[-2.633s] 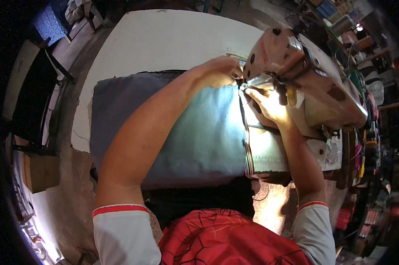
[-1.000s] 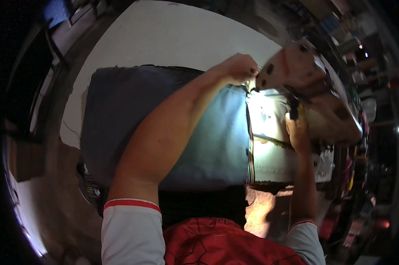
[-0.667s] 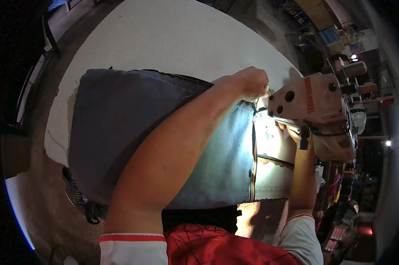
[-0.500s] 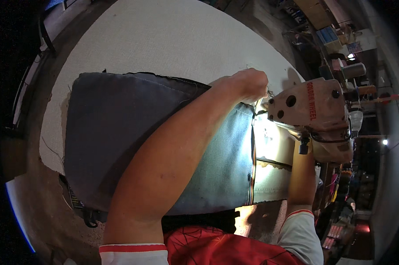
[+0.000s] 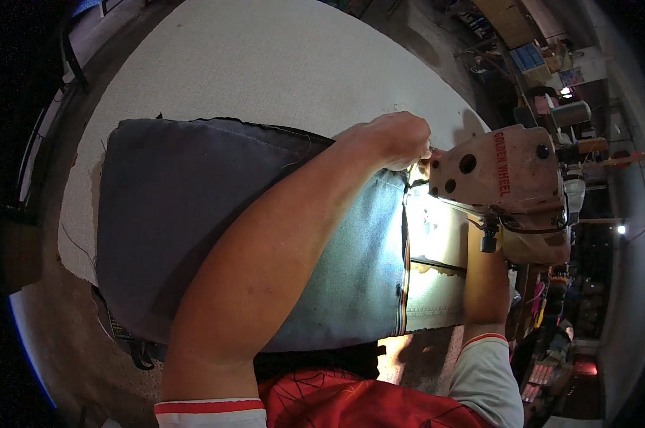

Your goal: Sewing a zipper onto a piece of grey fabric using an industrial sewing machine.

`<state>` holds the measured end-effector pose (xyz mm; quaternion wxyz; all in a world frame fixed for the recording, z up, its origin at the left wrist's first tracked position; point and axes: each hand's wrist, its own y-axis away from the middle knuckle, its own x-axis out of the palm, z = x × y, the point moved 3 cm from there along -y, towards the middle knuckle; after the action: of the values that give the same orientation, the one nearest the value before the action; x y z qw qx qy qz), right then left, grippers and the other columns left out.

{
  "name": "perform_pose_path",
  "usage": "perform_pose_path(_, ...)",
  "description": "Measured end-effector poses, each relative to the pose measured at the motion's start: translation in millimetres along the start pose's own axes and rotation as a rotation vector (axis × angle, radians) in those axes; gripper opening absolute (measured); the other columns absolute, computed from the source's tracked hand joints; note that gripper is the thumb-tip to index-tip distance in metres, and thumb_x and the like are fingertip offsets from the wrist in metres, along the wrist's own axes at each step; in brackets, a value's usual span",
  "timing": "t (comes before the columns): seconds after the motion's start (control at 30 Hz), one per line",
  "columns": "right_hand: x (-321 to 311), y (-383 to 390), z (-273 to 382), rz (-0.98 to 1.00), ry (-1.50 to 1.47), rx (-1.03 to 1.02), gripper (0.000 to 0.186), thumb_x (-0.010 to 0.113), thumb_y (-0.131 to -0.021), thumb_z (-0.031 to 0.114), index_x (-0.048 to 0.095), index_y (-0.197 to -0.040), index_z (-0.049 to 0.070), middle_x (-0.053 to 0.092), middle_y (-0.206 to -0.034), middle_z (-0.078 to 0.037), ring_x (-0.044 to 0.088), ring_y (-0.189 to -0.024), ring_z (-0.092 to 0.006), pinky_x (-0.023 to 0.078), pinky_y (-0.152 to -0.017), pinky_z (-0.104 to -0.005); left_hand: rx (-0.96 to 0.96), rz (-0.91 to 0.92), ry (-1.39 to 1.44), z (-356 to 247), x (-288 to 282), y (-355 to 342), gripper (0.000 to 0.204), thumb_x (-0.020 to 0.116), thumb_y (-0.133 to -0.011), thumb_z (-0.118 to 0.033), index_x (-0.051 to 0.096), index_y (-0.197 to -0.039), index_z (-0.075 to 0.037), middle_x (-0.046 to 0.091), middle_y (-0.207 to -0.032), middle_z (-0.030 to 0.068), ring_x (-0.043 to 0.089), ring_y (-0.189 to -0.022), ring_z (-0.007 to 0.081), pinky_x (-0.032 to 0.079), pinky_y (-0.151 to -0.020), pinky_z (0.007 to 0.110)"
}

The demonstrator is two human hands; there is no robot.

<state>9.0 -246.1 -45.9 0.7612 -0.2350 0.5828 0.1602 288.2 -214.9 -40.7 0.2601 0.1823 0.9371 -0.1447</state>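
Note:
My left hand (image 5: 404,139) is closed beside the head of a pale, worn sewing machine (image 5: 494,167), at the top of a zipper tape with striped edging (image 5: 403,278); what its fingers pinch is hidden. A dark grey fabric piece (image 5: 151,214) lies under my left forearm, its right edge running beneath the needle area, lit by a bright lamp. My right forearm (image 5: 486,292) reaches up behind the machine head, which hides most or all of that hand.
The white worktable (image 5: 251,64) extends behind the fabric. Along the right stand thread cones (image 5: 571,110), cluttered shelving (image 5: 533,60) and small coloured items. Dark frames stand on the floor at the far left.
My right hand has moved from a lit spot by the presser foot to behind the machine head. My left hand shifted right, then slightly back left. The view has swung.

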Motion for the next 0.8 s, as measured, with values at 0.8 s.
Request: perform_pose_path(0.8,3.2,-14.6,-31.4,-0.029,0.070,0.120,0.018,0.069,-0.086,0.006,0.065,-0.102,-0.001,0.066,-0.092,-0.016,0.063,-0.084,-0.0304,0.048,-0.073,-0.0389,0.022,-0.013,-0.010,0.3,4.3,-3.5,0.030,0.055,-0.100,-0.023,0.068,-0.096,0.003,0.069,-0.084,0.0203,0.068,-0.075,0.0311,0.049,-0.072,0.044)
